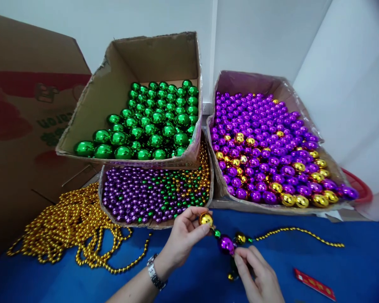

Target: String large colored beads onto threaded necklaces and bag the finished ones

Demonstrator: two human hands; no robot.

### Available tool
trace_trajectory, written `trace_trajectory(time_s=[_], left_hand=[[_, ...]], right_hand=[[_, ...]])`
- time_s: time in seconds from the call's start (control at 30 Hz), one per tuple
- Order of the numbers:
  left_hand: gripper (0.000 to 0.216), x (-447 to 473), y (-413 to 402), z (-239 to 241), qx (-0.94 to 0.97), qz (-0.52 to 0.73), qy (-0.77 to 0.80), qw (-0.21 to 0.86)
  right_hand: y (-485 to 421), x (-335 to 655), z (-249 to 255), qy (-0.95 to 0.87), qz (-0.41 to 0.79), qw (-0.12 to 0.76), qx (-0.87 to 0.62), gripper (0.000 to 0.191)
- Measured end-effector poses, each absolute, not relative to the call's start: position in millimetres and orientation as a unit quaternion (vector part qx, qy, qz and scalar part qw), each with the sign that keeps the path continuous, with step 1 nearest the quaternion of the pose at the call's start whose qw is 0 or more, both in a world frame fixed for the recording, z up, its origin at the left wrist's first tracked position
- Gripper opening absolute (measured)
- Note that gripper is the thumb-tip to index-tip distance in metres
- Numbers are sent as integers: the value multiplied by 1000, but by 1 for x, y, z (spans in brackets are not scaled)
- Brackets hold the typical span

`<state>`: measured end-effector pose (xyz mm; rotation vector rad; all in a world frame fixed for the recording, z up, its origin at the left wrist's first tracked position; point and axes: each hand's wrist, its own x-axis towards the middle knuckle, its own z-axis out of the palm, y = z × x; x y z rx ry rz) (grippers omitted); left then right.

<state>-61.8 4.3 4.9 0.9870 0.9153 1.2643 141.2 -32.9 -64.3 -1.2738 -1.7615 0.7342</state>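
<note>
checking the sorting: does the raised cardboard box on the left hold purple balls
No, the raised cardboard box holds only shiny green round balls.

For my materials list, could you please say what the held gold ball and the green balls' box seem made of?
Gold ball: probably plastic with a mirror-like metallic coating, judging by its sharp highlights. Box: plain brown cardboard, matte, its rim frayed and torn.

Ball box (97,97) atop bead tray (151,224), chain pile (66,223) left

Right hand (259,275) cut off below; red basin (359,186) mostly hidden behind box (221,193).
</note>
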Motion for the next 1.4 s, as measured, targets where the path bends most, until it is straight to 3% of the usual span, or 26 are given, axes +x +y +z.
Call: trace_trajectory(time_s=[0.23,0.43,0.57,0.73,0.8,1.03,1.4], left_hand=[[30,-61,2,0,456,527,413,586],[35,-60,-2,-1,468,512,401,598],[32,-82,11,3,500,510,450,536],[26,-120,58,-2,666,407,591,204],[24,-126,78,-6,706,351,600,134],[20,-121,108,-7,755,255,596,94],[21,-125,87,12,778,192,591,92]], right_hand=[[-35,121,-75,-445,554,482,-513,44],[-32,118,-82,-351,638,512,-456,46],[-32,124,-81,-321,656,522,-441,45],[-31,130,-75,-330,666,508,-437,43],[-30,129,-74,-331,666,508,-435,43],[-30,135,-76,-332,660,518,-432,43],[-29,137,-72,-330,666,511,-432,40]])
